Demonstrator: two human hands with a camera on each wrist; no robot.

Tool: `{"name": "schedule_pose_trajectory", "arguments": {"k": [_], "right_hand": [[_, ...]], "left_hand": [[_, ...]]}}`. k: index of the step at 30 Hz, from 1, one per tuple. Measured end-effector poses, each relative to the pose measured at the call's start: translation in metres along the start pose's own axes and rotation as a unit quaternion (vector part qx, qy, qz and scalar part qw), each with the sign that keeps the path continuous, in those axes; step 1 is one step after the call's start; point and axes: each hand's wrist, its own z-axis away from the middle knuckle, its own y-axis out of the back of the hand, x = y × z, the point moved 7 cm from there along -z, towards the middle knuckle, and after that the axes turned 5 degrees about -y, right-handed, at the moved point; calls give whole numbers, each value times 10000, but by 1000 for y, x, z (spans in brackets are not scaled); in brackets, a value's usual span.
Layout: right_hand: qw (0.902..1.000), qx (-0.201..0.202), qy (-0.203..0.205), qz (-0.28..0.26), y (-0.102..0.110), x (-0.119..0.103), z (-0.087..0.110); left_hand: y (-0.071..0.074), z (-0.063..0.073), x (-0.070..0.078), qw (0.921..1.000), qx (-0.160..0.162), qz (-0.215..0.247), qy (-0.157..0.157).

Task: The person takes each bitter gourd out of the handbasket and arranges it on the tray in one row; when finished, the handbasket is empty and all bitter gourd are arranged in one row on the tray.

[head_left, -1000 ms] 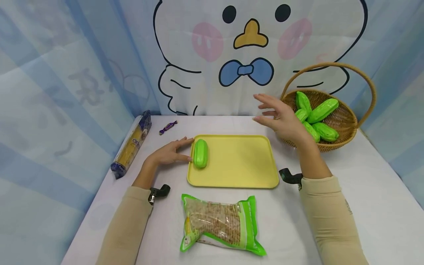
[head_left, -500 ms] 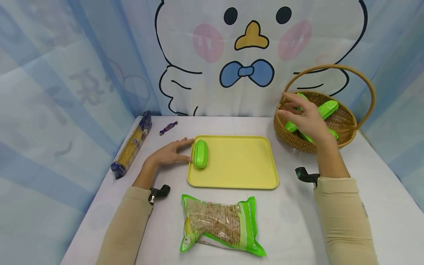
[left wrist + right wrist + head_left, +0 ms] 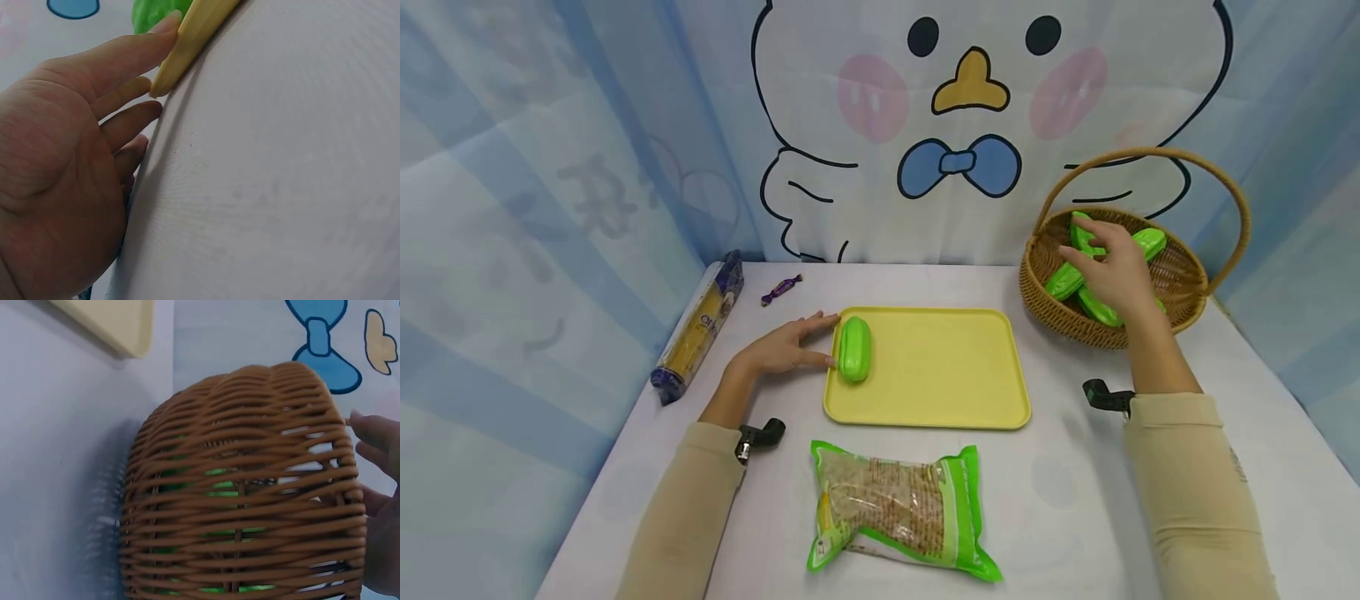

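Note:
My left hand (image 3: pixel 781 346) rests at the left edge of a yellow tray (image 3: pixel 947 367), fingers loosely spread. In the left wrist view its thumb and a finger lie against the tray's rim (image 3: pixel 194 40). One glossy green oblong piece (image 3: pixel 854 350) lies upright along the tray's left side. My right hand (image 3: pixel 1120 267) is over a wicker basket (image 3: pixel 1067 321), its thumb and fingers apart above several similar green pieces (image 3: pixel 1063 282). In the right wrist view the basket wall (image 3: pixel 244 487) hides those pieces mostly; the hand (image 3: pixel 382 556) shows partly past the rim.
The basket has a tall arched handle (image 3: pixel 1240 200). In front of the tray lies a green-and-clear bag of brown food (image 3: pixel 902 504). A long blue-and-yellow packet (image 3: pixel 698 325) and a purple wrapped candy (image 3: pixel 782 289) lie at the left. A printed curtain (image 3: pixel 955 225) hangs behind the table.
My right hand has moved right, from beside the basket to over the green pieces in it. My left hand, the tray and the piece on it have stayed put.

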Motion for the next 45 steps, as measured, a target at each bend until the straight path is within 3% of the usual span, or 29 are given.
{"name": "schedule_pose_trajectory", "arguments": {"k": [9, 22, 35, 45], "right_hand": [[9989, -272, -48, 377, 3, 12, -9], [9837, -1404, -228, 1098, -8, 34, -25], [9726, -1837, -604, 1293, -19, 51, -29], [9691, -1956, -845, 1241, -21, 57, -31]], "left_hand": [[1, 1, 0, 9999, 30, -31, 121], [-1, -1, 0, 10000, 35, 41, 52], [-2, -1, -3, 9999, 11, 21, 103], [-2, -1, -4, 9999, 35, 34, 103]]}}
